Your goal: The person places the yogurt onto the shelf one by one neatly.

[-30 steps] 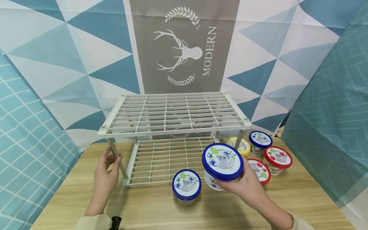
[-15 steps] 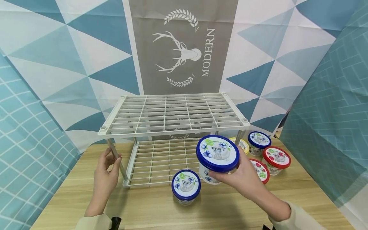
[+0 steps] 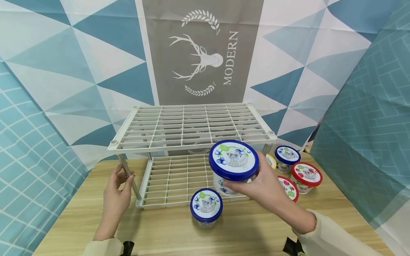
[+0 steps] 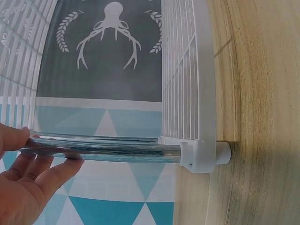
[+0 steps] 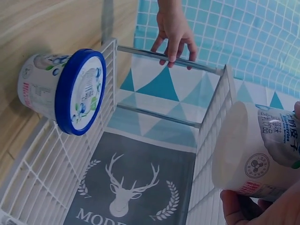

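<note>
My right hand [image 3: 269, 190] grips a white tub [image 3: 234, 160] with a blue lid and blueberry pictures. It holds the tub upright in the air before the front right of a white two-tier rack [image 3: 192, 145], its lid near the upper shelf's front edge. The right wrist view shows the tub's pale base [image 5: 229, 145]. My left hand [image 3: 118, 193] holds the front left metal post [image 4: 122, 151] of the rack between thumb and fingers. A second blue-lidded blueberry tub [image 3: 206, 207] stands on the table at the lower shelf's front edge.
Right of the rack stand a blue-lidded tub [image 3: 287, 156], a red-lidded tub [image 3: 306, 175], another red-lidded tub [image 3: 289, 188] partly behind my right hand, and a mostly hidden yellow-lidded tub [image 3: 271, 161]. A patterned cloth [image 3: 112, 53] hangs behind the wooden table [image 3: 169, 234].
My right hand has carried the blue-lidded tub left and upward, toward the rack's upper shelf. The left hand keeps its place on the post.
</note>
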A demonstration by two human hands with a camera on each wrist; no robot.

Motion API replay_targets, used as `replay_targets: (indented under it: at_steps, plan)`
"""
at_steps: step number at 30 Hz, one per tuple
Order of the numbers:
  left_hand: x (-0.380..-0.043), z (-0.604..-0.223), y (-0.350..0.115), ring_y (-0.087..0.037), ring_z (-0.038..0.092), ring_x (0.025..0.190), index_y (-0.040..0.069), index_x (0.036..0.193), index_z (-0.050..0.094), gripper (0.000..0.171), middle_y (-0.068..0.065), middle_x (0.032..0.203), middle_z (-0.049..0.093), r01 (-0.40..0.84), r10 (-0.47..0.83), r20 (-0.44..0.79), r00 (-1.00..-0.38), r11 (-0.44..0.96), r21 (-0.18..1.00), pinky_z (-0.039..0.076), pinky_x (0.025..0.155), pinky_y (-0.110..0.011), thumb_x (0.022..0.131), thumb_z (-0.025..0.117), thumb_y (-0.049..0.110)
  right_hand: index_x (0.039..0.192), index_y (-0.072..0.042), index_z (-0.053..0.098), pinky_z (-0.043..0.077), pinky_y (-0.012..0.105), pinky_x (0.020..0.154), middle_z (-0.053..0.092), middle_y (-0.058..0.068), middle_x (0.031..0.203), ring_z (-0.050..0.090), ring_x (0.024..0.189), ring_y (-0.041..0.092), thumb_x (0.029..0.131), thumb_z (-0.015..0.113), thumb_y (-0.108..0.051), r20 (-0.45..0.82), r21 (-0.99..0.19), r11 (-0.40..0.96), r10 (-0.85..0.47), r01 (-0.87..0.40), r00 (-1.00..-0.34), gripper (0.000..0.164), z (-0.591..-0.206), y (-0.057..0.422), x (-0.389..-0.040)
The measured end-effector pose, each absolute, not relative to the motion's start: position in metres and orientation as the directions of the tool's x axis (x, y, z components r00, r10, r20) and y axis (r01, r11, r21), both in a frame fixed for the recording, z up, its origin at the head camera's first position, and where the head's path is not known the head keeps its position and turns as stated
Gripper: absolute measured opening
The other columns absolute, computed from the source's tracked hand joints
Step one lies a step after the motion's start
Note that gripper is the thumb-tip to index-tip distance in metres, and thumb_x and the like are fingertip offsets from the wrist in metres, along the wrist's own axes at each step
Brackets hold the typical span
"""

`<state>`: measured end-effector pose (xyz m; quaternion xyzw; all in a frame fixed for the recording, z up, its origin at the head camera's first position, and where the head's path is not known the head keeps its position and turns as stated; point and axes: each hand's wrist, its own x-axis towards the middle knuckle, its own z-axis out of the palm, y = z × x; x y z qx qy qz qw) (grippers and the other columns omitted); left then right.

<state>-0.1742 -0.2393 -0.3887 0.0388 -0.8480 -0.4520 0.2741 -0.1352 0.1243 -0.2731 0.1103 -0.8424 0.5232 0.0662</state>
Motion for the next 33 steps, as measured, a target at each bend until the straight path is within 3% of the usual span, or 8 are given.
replay_targets:
  at_steps: [33]
  plan:
    - [-0.174, -0.389, -0.240, 0.023, 0.042, 0.084, 0.010, 0.139, 0.039, 0.047, -0.017, 0.109, 0.064, 0.184, -0.328, 0.453, -0.829, 0.606, 0.774, 0.036, 0.064, 0.001, 0.095, 0.053, 0.011, 0.139, -0.017, 0.029, 0.048, 0.041, 0.093, 0.046, 0.000, 0.131, 0.050, 0.121, 0.020, 0.066, 0.085, -0.035, 0.316, -0.866, 0.354, -0.162, -0.354, -0.935, 0.094, -0.222, 0.082, -0.160]
